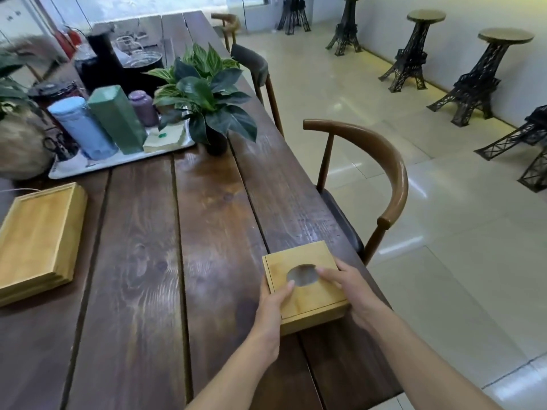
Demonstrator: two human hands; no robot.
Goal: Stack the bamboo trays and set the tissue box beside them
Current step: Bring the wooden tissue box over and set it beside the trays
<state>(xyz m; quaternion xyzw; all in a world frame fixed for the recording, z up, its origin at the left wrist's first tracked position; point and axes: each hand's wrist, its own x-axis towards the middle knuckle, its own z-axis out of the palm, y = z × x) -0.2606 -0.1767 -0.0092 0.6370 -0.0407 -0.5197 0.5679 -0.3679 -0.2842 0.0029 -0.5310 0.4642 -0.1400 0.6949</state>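
Observation:
A square bamboo tissue box (299, 258) with an oval opening in its lid sits near the right edge of the dark wooden table (142, 276). My left hand (270, 309) grips its left side, thumb on the lid. My right hand (352, 288) holds its right side, with fingers reaching to the oval opening. Far to the left, at the table's left edge, lie the bamboo trays (38, 238), stacked one on another.
A white tray (118, 161) with several canisters stands at the back left, a potted plant (204, 96) beside it. Kettles and jars are farther back. A wooden chair (370, 179) stands close to the table's right edge; tower-shaped stools line the wall.

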